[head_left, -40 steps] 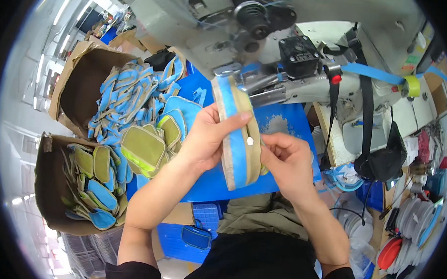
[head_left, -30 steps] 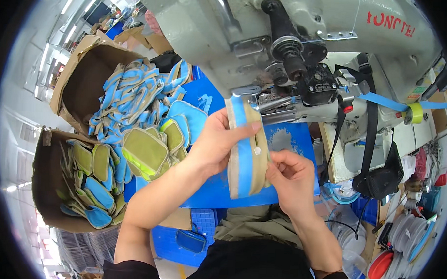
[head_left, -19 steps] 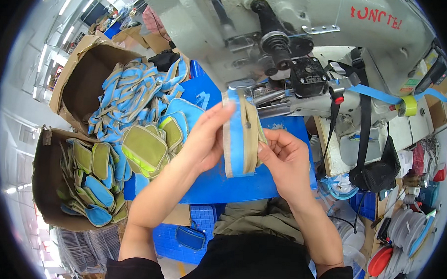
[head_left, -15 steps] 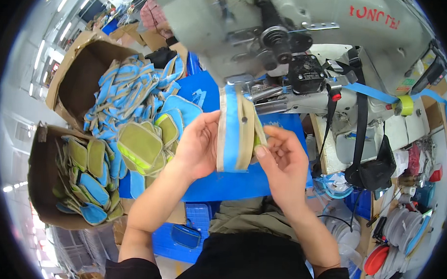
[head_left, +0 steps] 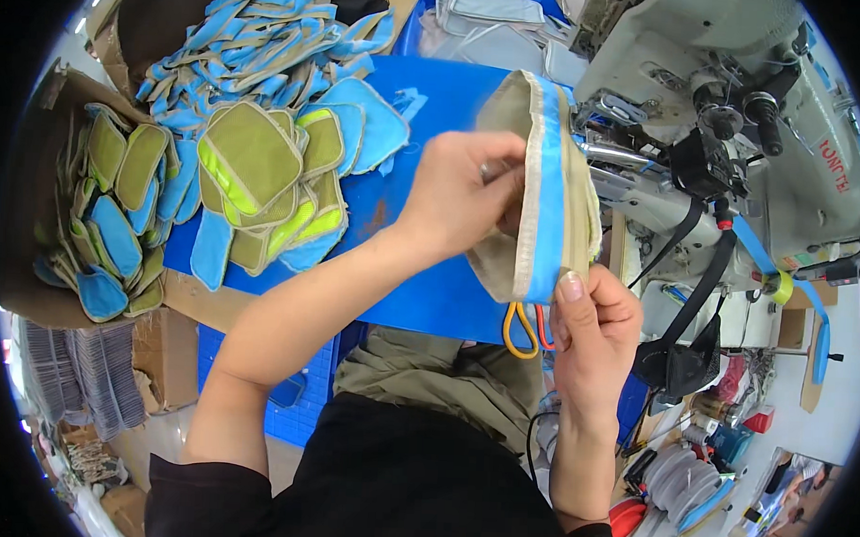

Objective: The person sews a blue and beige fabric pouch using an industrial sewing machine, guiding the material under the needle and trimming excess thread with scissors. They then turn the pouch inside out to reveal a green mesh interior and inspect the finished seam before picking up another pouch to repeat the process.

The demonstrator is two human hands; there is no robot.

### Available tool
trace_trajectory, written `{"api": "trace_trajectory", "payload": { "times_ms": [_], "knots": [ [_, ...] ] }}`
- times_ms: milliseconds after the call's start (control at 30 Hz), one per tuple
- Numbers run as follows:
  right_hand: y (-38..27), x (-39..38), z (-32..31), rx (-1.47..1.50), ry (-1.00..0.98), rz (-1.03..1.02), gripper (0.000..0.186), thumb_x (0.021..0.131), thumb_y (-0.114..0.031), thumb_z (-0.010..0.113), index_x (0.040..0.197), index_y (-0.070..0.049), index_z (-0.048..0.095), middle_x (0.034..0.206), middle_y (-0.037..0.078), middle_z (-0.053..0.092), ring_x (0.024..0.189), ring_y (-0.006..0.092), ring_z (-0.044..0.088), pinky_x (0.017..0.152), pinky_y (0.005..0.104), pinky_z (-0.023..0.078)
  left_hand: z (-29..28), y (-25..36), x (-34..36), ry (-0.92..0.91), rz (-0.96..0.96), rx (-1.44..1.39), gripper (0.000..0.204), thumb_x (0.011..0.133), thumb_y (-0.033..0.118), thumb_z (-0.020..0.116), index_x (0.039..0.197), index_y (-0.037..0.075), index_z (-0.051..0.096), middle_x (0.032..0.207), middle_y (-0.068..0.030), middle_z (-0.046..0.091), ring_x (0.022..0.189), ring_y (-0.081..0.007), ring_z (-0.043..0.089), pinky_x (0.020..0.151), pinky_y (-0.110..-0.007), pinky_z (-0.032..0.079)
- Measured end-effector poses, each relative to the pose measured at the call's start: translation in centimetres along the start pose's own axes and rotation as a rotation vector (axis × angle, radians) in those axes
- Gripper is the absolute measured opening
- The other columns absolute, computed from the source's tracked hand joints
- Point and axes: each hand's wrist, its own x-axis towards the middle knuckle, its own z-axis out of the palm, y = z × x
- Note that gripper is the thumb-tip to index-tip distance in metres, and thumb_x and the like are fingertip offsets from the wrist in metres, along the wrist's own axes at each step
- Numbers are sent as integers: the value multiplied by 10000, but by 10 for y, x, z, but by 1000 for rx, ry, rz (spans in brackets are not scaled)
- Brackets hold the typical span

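At two o'clock, over the blue surface (head_left: pixel 410 306) beside the sewing machine (head_left: pixel 723 28), is a fabric pouch (head_left: pixel 551 206). The right hand (head_left: pixel 597 317) pinches its five-o'clock edge, likely to steady it; the left hand (head_left: pixel 466 194) curls at its nine-o'clock opening, grip unclear.

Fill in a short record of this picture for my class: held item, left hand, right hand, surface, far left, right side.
Held item: fabric piece, beige with a blue stripe
Left hand: fingers bent at the piece's open side; grip unclear
Right hand: thumb and fingers pinching the lower edge
Surface: blue tabletop bearing stacked green and blue pads
Far left: cardboard box of similar pads
Right side: grey machine, blue ribbon
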Motion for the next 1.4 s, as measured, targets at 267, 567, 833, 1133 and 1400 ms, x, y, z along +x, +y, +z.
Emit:
{"api": "trace_trajectory", "payload": {
  "times_ms": [267, 567, 833, 1133, 1400],
  "knots": [
    [2, -3, 7, -15, -2, 17, 272, 1037, -174, 705, 803, -44, 656, 633, -79, 504, 560, 2, 347, 505, 218, 254, -2, -27, 46, 243, 312, 269, 134, 899, 54, 743, 1027, 17, 754, 872, -119, 746, 814, -221, 738, 692, -327, 558],
    [-2, 1, 2, -515, 30, -362, 159, 905, -128, 820, 823, -17, 741, 624, 23, 603, 530, 67, 483, 501, 276, 365, -2, 38, -15, -171, -435, -457, 287, 1013, 199, 723, 1225, 11, 680, 1036, -57, 750, 919, -125, 720, 810, -311, 610],
    [9, 29, -16, -109, 201, -167, 199, 865, -92, 838, 1033, -8, 774, 851, 54, 685, 752, 110, 663, 652, 249, 518, 3, 61, -12, -195, -655, -619, 291, 1025, 191, 702, 1246, 6, 667, 1119, -103, 753, 979, -166, 748, 873, -358, 633],
    [36, 27, -16, -96, 154, -222, 135, 859, -69, 813, 981, -24, 775, 857, 72, 750, 770, 130, 685, 683, 297, 529, 8, 56, -11, -190, -651, -467, 249, 977, 147, 759, 1168, 15, 671, 1061, -85, 751, 917, -164, 752, 813, -338, 637],
    [36, 29, -21, -238, 170, -347, 118, 834, -55, 809, 935, -26, 754, 827, 67, 730, 730, 155, 653, 685, 296, 507, 17, 53, -9, -186, -629, -394, 217, 944, 104, 791, 1114, 14, 689, 989, -70, 750, 845, -145, 742, 722, -313, 620]
  ]
}}
